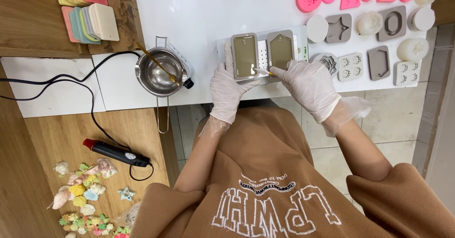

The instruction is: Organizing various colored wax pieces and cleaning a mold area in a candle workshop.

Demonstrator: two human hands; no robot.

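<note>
Two grey tag-shaped moulds filled with yellowish liquid sit on a white perforated tray (260,53) at the table's near edge. My left hand (227,89), in a thin white glove, steadies the left mould (244,56) by its lower left corner. My right hand (305,84), also gloved, pinches a thin stick (263,71) whose tip points at the lower right corner of the left mould. The right mould (280,50) lies just above my right fingers, untouched.
A steel melting pot (159,72) with a yellow-coated stirrer stands left of the tray. Grey and pink silicone moulds (379,34) and white cast pieces cover the table's right side. A black heat tool (116,152) with cord, coloured cast shapes (85,195) and stacked pastel slabs (90,22) lie at left.
</note>
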